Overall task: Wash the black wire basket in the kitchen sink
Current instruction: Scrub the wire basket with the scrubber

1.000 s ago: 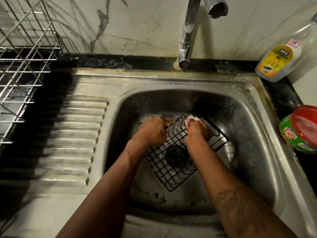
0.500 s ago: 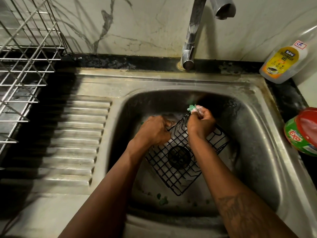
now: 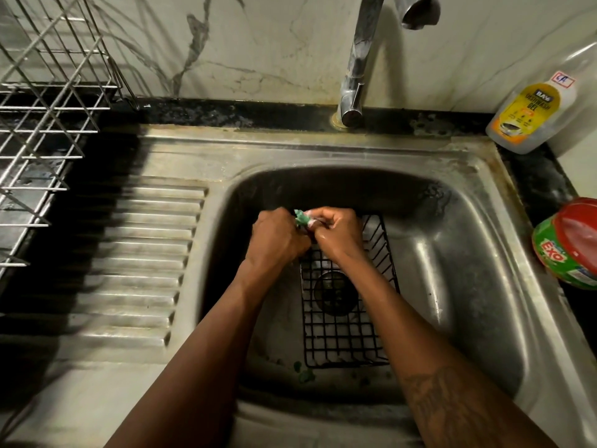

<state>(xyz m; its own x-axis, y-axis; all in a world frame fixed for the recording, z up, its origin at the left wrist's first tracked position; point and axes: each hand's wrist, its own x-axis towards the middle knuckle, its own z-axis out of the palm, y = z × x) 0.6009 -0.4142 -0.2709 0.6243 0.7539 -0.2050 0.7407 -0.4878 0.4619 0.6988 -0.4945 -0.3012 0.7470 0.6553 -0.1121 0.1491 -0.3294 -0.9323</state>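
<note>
Steel sink [image 3: 478, 240] holds black wire basket [image 3: 345, 331] over drain.

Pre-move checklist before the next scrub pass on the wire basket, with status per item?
1. Black wire basket inside the sink: ok, it lies over the drain.
2. Green scrubber in hand: ok, pinched between left hand and right hand.
3. A hand steadying the basket: not ok, both are busy with the scrubber.
4. Tap running: not ok, no water stream visible.
5. Dishwash gel bottle nearby: ok, on the counter at right.
6. Scrubber soapy: cannot tell.
</note>
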